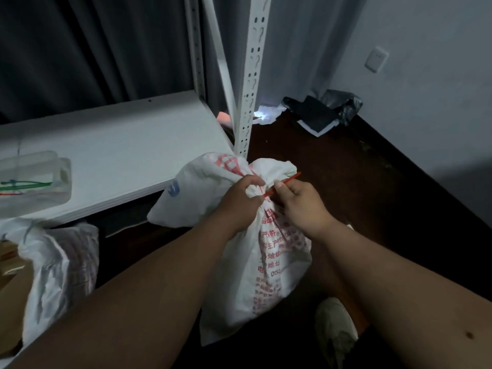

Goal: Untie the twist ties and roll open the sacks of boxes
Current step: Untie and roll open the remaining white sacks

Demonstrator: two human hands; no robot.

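Note:
A white woven sack [269, 262] with red print stands on the dark floor in the middle of the view, its neck gathered. My left hand [239, 203] grips the bunched neck just below the flared top. My right hand [298, 201] pinches a red twist tie [287, 182] that sticks out up and to the right from the neck. A second white sack [61, 265] sits at the lower left with its mouth rolled open, and brown boxes [10, 275] show inside it.
A white shelf board [119, 145] lies to the left, carrying a clear plastic container [34, 179] with green and red ties. A white perforated rack post [250, 75] rises behind the sack. Black bags and paper [322, 110] lie in the far corner. A shoe [335, 331] is at the lower right.

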